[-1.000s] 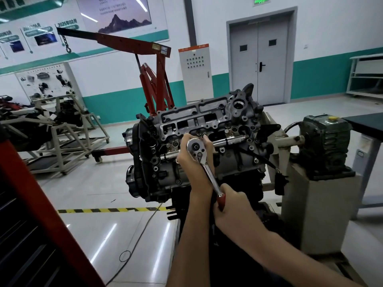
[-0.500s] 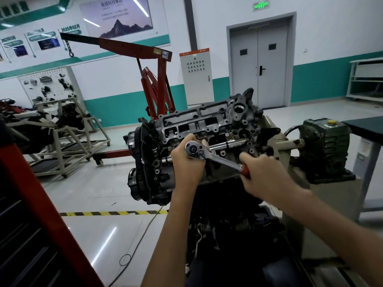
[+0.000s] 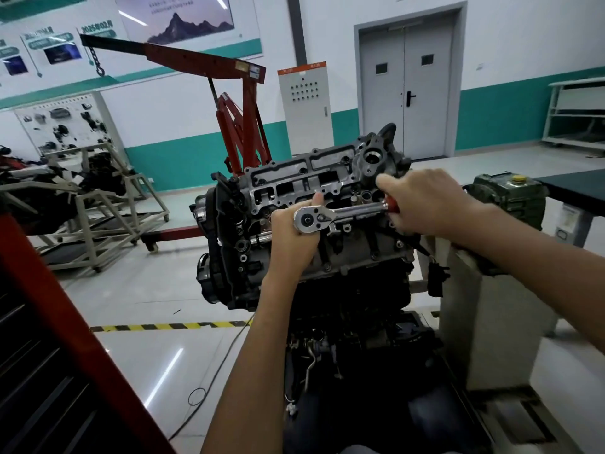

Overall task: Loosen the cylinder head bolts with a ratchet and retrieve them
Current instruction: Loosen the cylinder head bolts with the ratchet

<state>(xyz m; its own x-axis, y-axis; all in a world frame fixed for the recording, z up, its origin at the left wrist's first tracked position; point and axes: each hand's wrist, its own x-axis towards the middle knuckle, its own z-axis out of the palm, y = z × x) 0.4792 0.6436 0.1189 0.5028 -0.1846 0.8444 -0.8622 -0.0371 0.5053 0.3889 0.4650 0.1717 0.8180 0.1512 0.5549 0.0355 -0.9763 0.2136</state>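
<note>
The dark cylinder head [image 3: 304, 178] sits on an engine held in a stand, tilted toward me. A chrome ratchet [image 3: 340, 215] with a red handle lies nearly level across its face. My left hand [image 3: 294, 237] wraps around the ratchet's round head from below, thumb up behind it. My right hand [image 3: 422, 201] grips the red handle at the right end. The socket and the bolt under the ratchet head are hidden by my left hand. Several small bolts dot the head's rim.
A red engine hoist [image 3: 242, 126] stands behind the engine. A green gearbox [image 3: 510, 198] on the grey stand [image 3: 484, 309] is at right, beside a dark table [image 3: 579, 188]. A red tool cart [image 3: 49, 339] fills the lower left. A cable [image 3: 209, 371] crosses the floor.
My right hand has swung the ratchet handle counterclockwise, from pointing down toward me, through lower right, to nearly level at the right. My left hand stayed on the ratchet head.
</note>
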